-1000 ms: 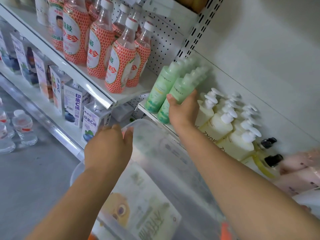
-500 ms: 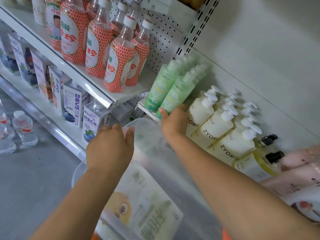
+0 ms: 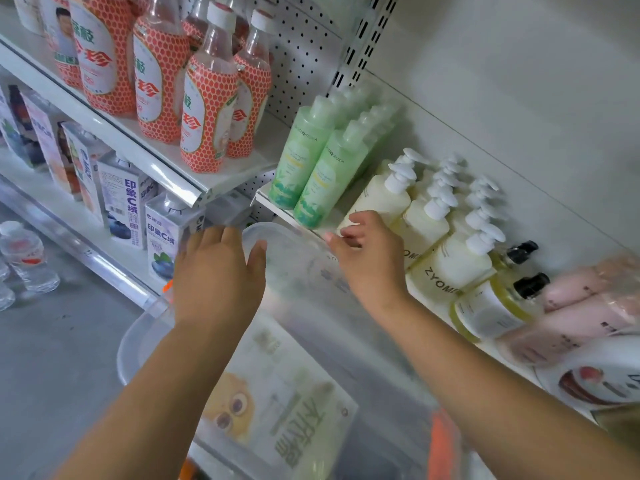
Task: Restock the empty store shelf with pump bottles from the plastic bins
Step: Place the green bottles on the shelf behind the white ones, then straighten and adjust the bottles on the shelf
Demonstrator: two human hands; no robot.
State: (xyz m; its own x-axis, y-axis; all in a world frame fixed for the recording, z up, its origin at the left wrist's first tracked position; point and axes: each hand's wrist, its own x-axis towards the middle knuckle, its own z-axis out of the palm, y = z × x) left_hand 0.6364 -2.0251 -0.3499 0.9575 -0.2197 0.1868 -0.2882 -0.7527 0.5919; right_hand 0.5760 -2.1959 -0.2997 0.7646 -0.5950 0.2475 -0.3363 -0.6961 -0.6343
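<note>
Nearest, at 6 o'clock, the clear plastic bin (image 3: pixel 322 344) is tilted up toward the shelving, and a printed sheet (image 3: pixel 277 403) with a yellow cartoon face shows through its wall. The left hand (image 3: pixel 214 271) grips the bin's far rim at about 9 o'clock of the bin, with the thumb lying inside the rim and the fingers folded over the outside. The right hand (image 3: pixel 370 258) hovers at the front lip of the shelf (image 3: pixel 273 204). Its fingers are loosely bent with nothing between them, and whether they touch the nearest bottle cannot be told.

Just beyond that hand, toward 2 o'clock, stand the cream pump bottles (image 3: pixel 426 226). They have pale yellow bodies and white pump heads, and the front ones carry dark lettering. They stand upright on the shelf; in this slanted view their long axes run from bases at 7 o'clock to pumps at 1 o'clock. Three bodies show in front, and behind them the pump heads overlap too much for a full count.

At 3 o'clock of these are two amber bottles (image 3: pixel 491 306) with black pumps, then two blurred pink bottles (image 3: pixel 571 306). At 10 o'clock of the cream group, green bottles (image 3: pixel 322 168) stand in two files. Farther off at 11 o'clock, orange-netted drink bottles (image 3: pixel 207 109) fill a higher shelf.
</note>
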